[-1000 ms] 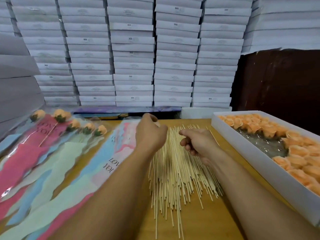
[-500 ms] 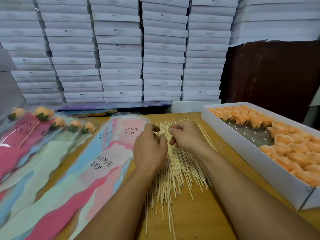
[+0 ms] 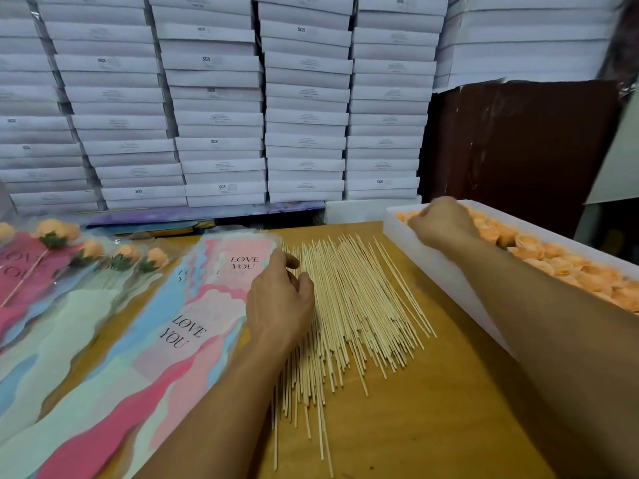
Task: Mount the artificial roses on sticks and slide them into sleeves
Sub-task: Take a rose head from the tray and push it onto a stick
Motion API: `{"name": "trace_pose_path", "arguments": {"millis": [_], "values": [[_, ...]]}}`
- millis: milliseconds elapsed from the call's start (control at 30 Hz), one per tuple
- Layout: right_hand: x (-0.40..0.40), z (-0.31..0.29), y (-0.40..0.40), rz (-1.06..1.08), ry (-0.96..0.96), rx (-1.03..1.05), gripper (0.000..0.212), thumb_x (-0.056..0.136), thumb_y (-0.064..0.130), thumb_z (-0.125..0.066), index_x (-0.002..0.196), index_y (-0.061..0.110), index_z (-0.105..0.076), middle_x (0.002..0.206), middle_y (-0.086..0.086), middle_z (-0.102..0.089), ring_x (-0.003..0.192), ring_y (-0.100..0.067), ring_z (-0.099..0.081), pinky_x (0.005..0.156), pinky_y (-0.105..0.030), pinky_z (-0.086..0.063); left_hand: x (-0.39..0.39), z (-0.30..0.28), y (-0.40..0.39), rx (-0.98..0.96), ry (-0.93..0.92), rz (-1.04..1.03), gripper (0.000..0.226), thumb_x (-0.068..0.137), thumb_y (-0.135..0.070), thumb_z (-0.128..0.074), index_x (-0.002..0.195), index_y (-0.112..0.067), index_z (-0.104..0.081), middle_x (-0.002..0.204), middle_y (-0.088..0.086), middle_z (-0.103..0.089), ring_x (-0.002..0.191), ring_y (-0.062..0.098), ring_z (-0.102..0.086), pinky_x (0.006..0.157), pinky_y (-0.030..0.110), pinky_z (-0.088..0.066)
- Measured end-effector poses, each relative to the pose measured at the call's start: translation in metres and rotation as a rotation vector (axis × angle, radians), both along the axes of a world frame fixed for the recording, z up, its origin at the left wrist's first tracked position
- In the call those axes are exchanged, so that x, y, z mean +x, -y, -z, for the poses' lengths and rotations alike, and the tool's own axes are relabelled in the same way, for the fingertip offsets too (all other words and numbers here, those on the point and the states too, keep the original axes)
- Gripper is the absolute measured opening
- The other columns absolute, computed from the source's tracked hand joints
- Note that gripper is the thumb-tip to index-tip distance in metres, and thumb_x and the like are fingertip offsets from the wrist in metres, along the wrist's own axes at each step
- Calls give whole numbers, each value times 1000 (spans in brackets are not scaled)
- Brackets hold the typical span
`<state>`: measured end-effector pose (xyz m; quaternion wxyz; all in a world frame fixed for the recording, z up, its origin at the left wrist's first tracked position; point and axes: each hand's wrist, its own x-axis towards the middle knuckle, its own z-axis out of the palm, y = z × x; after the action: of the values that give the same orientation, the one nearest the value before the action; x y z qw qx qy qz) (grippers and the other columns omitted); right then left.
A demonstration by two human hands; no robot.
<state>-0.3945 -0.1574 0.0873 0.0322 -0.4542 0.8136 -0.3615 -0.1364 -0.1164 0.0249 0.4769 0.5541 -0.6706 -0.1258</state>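
Wooden counter (image 3: 432, 426) carries a fanned heap of thin pale bamboo sticks (image 3: 349, 305) nearest the person. These look light and stiff but easy to snap or scatter, so one is best pinched near its middle. The left hand (image 3: 280, 299) rests on the heap's left edge, fingers loosely curled; whether it already pinches a stick I cannot tell. Just left lie glossy plastic sleeves in pink, blue and mint printed "LOVE YOU" (image 3: 193, 326), likely slippery and crease-prone. Farther left lie finished sleeved roses (image 3: 121, 257). To the right, the right hand (image 3: 442, 219) dips into the long white box (image 3: 449, 281) of soft peach artificial roses (image 3: 567, 267), fingers curled down; its grip is hidden. The petals probably crush easily, so the base is the safer hold. Behind, stacked white cartons (image 3: 221, 115) fill the wall.
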Motion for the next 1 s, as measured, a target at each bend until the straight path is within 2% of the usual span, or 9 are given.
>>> {"name": "trace_pose_path", "arguments": {"millis": [100,233,300,367,500,633,767,867,1000], "values": [[-46,-1,0,180,-99,70,18,87,23,-67,98,10,-60,93,-9,-62,80,-29,-59,58,-31,-39,-2,1,0,5,-8,9,16,95,-22,-58,110,-20,-56,73,-7,-59,76,21,-59,71,40,-51],[-82,1,7,236,-125,169,42,82,33,-80,109,8,-61,89,-11,-56,78,-30,-56,62,-36,-44,-5,2,1,12,4,14,15,95,-23,-59,110,-22,-55,72,-10,-57,71,13,-57,66,35,-47],[-89,5,14,218,-119,190,46,79,40,-82,102,7,-59,80,-10,-56,70,-28,-58,55,-34,-42,-6,3,1,11,6,13,14,95,-23,-59,109,-23,-55,72,-10,-58,71,13,-57,66,35,-48],[-93,11,21,189,-106,204,48,77,43,-83,87,6,-54,73,-9,-58,61,-25,-59,48,-29,-39,-7,4,1,8,2,25,13,95,-22,-59,107,-23,-55,70,-9,-58,69,13,-57,65,35,-47],[-93,26,37,133,-60,250,43,75,47,-82,79,9,-62,62,-11,-66,51,-25,-66,46,-25,-44,-8,6,1,-16,6,42,12,94,-21,-60,105,-24,-54,66,-7,-57,65,8,-55,61,33,-43],[-97,27,47,138,-77,253,34,77,36,-80,86,7,-64,67,-11,-65,58,-26,-65,47,-25,-43,-8,8,3,-24,-5,52,12,94,-22,-61,104,-25,-54,64,-6,-56,64,11,-55,63,37,-49],[-100,21,55,153,-134,269,37,77,29,-81,99,6,-62,85,-12,-63,79,-30,-64,63,-33,-48,-9,10,4,-40,10,57,12,93,-22,-61,104,-25,-54,63,-7,-55,63,10,-55,63,37,-49],[-103,24,62,177,-182,235,22,84,11,-70,102,4,-60,85,-14,-56,80,-31,-58,65,-35,-46,-9,11,3,-41,15,59,12,93,-22,-60,103,-25,-54,61,-8,-55,63,10,-55,64,37,-48],[-109,28,66,220,-169,224,22,85,0,-63,107,-2,-62,79,-15,-52,78,-32,-56,65,-36,-47,-9,12,4,-34,15,62,12,93,-23,-60,102,-26,-53,61,-9,-54,63,6,-52,61,32,-41]]}}
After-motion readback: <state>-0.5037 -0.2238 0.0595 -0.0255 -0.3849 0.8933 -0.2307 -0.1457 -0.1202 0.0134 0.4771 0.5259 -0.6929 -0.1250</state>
